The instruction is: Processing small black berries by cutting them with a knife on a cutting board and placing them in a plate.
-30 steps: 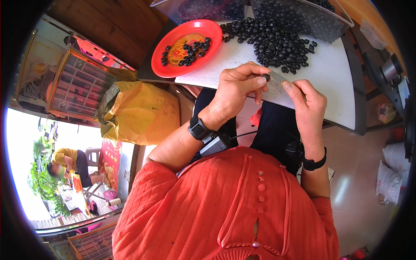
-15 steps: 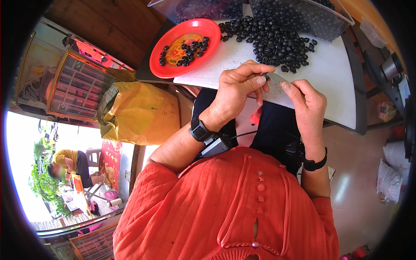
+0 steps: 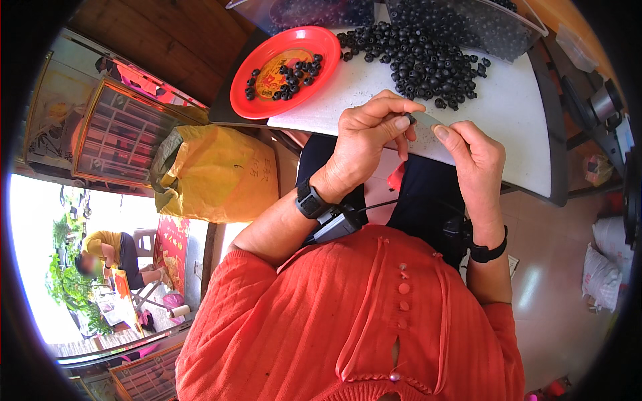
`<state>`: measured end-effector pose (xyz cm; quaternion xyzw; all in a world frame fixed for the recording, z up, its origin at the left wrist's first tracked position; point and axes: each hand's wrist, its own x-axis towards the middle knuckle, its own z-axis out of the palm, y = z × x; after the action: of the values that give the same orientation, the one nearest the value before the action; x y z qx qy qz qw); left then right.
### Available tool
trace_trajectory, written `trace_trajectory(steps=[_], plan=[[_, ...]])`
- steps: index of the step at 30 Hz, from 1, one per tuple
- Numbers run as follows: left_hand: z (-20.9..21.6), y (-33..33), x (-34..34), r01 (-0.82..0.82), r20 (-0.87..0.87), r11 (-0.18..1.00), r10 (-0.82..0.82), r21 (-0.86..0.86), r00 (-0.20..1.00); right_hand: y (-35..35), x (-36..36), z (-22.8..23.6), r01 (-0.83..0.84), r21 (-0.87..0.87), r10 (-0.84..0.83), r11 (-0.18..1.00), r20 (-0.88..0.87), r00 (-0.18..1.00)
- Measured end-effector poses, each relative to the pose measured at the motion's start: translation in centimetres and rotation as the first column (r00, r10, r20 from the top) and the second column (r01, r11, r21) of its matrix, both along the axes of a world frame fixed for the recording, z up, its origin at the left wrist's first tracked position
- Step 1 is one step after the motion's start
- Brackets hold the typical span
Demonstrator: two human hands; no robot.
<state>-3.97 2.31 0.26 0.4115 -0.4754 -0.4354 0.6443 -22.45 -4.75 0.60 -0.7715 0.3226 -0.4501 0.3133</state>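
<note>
Between the thumb and fingers of my left hand [image 3: 368,134] is a small black bead [image 3: 410,119], mostly covered by the fingertips. My right hand [image 3: 476,157] pinches a thin grey blade [image 3: 425,120], and its far end meets the bead. Both hands are over the near edge of a white board [image 3: 518,127]. Beyond them a heap of black beads [image 3: 428,70], round and some with visible holes, is spread on the board. To the left, a red plate [image 3: 239,80] carries a small group of similar beads. Dark crumbs dot the board near my fingers.
Clear bins [image 3: 468,33] of black beads stand at the back. A yellow bag [image 3: 227,177] sits left of the table, and white sacks [image 3: 600,274] lie on the floor at right. A person in yellow [image 3: 103,244] bends over outside at far left.
Almost nothing differs. Both hands keep their grips on the bead and the blade, with only a slight shift of the fingers.
</note>
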Motion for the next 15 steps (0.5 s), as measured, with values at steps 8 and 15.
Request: trace_trajectory(steps=[8,15], plan=[[-0.3,-0.21,-0.37,-0.03,-0.051,0.999,0.03,-0.011,0.998,-0.01,0.11,-0.23,0.005,-0.043,-0.006,0.999,-0.023,1.0],[0.38,-0.06,-0.08,-0.078,-0.093,0.997,0.077,0.0,0.993,0.04,-0.16,-0.11,-0.012,0.077,0.004,0.997,0.102,0.995]])
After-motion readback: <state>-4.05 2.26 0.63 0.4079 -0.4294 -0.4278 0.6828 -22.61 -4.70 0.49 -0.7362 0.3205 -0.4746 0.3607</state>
